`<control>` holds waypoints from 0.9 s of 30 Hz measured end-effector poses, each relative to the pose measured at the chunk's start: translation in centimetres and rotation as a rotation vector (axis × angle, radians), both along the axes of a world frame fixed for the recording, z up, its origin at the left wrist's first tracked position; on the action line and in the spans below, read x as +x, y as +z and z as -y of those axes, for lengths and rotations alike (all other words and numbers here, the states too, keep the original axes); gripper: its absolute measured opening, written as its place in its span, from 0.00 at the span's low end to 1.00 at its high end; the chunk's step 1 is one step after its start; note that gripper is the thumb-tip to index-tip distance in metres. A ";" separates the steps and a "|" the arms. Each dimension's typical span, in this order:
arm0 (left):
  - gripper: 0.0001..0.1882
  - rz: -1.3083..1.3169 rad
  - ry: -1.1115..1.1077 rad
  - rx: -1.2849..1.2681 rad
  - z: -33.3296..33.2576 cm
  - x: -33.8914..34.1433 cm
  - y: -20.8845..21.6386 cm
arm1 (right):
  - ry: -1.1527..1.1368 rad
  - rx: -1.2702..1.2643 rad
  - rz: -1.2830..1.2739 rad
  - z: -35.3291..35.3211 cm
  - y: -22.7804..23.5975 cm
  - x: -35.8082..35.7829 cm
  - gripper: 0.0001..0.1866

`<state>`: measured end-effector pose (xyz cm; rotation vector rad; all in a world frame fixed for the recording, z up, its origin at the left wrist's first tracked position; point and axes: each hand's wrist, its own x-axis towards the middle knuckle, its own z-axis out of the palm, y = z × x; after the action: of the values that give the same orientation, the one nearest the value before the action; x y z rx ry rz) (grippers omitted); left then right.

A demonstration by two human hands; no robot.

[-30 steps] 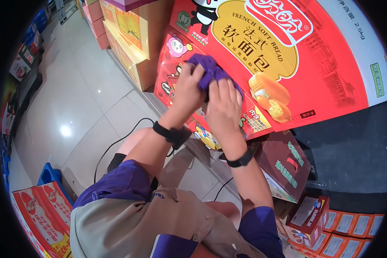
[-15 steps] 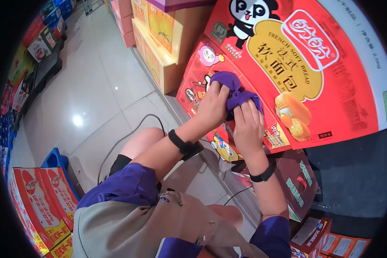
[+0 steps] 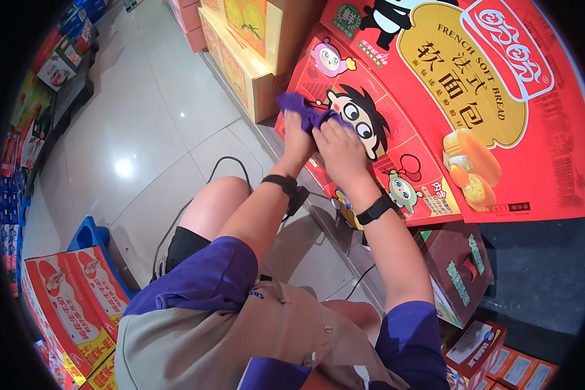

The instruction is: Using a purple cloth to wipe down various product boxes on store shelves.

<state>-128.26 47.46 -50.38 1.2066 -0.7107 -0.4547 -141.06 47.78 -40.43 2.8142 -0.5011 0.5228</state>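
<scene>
A crumpled purple cloth is bunched between my two hands against the side face of a large red bread carton. My left hand is closed on the cloth's left part, close to the carton's left edge. Just right of it, my right hand grips the other part, fingers curled over the fabric. A cartoon face with black hair shows on the carton beside my right fingers. My fingers and the cloth hide some of the printed side.
Yellow fruit cartons stand left of the red carton. Below it is a dark brown gift box. Red-and-white cartons sit at lower left by a blue plastic tray. A black cable loops across the tiled floor.
Both hands have moved left with the cloth toward the carton's left edge, uncovering the black-haired cartoon face. The view has shifted slightly.
</scene>
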 end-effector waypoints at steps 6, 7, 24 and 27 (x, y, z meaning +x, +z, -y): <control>0.17 0.060 -0.039 0.119 -1.1 -1.3 -9.4 | 0.006 0.103 -0.078 -1.3 -5.6 -1.8 0.18; 0.18 -0.309 -0.172 -0.027 -0.9 -2.6 -8.8 | -0.016 0.148 -0.099 -1.2 -5.9 -2.6 0.18; 0.35 0.696 -0.016 0.210 -3.0 -6.5 -0.2 | -0.203 0.133 0.060 -4.5 -1.7 -8.9 0.18; 0.29 0.764 0.122 0.307 -3.3 -7.5 -4.2 | -0.179 0.222 0.083 -4.3 -5.1 -8.5 0.19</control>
<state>-135.73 50.75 -54.55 1.7260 -1.2352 0.0241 -149.56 52.08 -45.57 2.9229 -0.8676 0.5804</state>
